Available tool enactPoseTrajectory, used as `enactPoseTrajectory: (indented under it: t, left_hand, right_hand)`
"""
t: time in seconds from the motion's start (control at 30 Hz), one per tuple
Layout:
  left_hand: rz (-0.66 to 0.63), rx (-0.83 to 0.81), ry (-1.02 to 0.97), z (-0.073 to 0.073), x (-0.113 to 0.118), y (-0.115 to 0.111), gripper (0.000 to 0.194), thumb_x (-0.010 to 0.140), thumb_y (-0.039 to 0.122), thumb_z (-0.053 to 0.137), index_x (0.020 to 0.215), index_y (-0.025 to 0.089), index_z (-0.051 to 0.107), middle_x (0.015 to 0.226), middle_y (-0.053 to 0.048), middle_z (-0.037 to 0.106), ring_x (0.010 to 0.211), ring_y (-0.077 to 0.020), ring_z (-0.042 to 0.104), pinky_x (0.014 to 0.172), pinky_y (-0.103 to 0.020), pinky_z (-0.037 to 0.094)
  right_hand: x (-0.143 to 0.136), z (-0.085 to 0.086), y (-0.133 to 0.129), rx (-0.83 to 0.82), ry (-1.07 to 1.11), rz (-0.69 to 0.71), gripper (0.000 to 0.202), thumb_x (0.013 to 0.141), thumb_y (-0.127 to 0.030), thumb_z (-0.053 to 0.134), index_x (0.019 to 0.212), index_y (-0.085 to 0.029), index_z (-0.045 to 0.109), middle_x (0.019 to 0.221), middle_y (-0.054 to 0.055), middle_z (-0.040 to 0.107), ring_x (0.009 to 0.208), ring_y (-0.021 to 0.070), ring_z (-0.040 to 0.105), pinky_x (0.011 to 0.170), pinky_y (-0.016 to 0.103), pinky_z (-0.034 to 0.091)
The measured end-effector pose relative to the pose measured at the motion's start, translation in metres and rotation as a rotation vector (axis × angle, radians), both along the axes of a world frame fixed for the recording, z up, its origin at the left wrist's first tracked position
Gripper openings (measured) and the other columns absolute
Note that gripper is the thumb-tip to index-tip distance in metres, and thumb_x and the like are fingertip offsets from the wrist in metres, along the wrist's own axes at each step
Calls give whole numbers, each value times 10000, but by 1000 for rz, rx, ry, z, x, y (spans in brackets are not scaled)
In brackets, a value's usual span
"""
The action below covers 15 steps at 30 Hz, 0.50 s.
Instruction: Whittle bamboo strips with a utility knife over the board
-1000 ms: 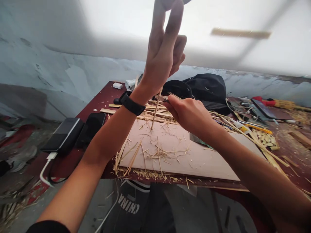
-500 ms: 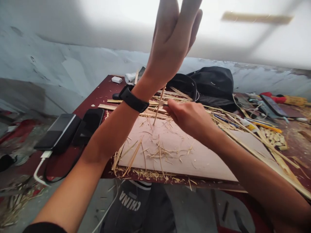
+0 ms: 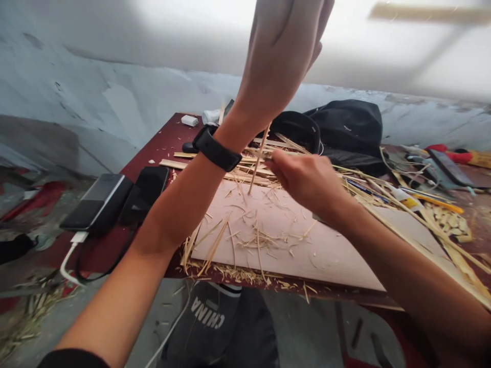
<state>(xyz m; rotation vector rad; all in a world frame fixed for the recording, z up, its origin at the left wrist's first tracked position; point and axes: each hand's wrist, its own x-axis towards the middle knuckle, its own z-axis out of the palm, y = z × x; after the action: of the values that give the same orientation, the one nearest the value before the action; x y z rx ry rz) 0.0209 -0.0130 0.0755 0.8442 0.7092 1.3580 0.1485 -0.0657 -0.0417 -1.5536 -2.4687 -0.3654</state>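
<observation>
My left hand (image 3: pixel 282 56), with a black watch (image 3: pixel 217 148) on the wrist, is raised high, its fingertips cut off or hidden. A thin wooden strip (image 3: pixel 258 166) runs down from behind this hand, slightly tilted, its lower end at the pale board (image 3: pixel 326 255). The grip on the strip's upper part is hidden, but the strip stands up under the hand. Closed beside the strip, my right hand (image 3: pixel 307 179) holds what looks like a small knife (image 3: pixel 269 158); only a short dark piece shows at the fingers. Curled shavings (image 3: pixel 264 237) lie on the board.
At the left of the dark red table are a power bank (image 3: pixel 95 202) with a white cable and a black phone (image 3: pixel 146 194). A black bag (image 3: pixel 349 130) stands behind. Loose wooden strips (image 3: pixel 368 191), a glue bottle (image 3: pixel 406 199) and small wood pieces (image 3: pixel 447 222) lie to the right.
My right hand has shifted slightly along the strip, and the dark piece at its fingers looks closer in. The whole view has swung a little, moving everything rightward. Both hands keep their poses.
</observation>
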Motion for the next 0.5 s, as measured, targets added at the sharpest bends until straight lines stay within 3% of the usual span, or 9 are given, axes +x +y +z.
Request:
enactPoseTrajectory:
  t: [0.1,0.17,0.23,0.3,0.43,0.5]
  left_hand:
    - [12,351,-41,-1,-3,4,383,1166,263,265,803,191,361,704,61,319,519,25,672,520,2,231]
    - [-36,400,-57,-3,-5,5,438,1185,210,285,752,228,223,642,55,172,340,66,384,422,-21,172]
    - [-115,447,-85,-5,-8,6,483,1192,192,344,748,242,162,611,55,106,328,51,207,357,-59,101]
    - [-173,485,-121,-7,-11,8,484,1193,198,377,762,246,162,600,59,88,342,29,168,344,-86,57]
    - [-196,527,-124,-10,-16,12,297,1211,256,299,935,271,407,610,75,119,357,-47,153,383,-120,40]
    - [-190,566,-122,-12,-19,14,232,1205,265,302,1021,295,441,599,86,144,379,-79,143,387,-141,61]
  right_hand:
    - [-3,17,3,67,123,-17,472,1148,-525,290,1064,-212,634,761,84,670,621,170,504,629,341,258]
    - [-3,15,6,34,159,-13,474,1147,-521,284,1063,-212,633,772,87,667,628,176,504,633,342,269]
    - [-3,10,8,4,164,-1,475,1145,-520,282,1070,-212,635,772,85,662,628,182,506,634,343,275]
    - [-2,7,10,-16,150,11,477,1142,-528,288,1080,-209,638,762,79,656,626,186,509,635,346,276]
    - [0,11,14,-53,103,35,510,1144,-531,272,1090,-192,648,749,80,654,627,188,516,626,354,259]
    - [0,8,14,-71,59,33,540,1147,-528,250,1113,-182,663,776,98,679,650,200,544,625,360,269]
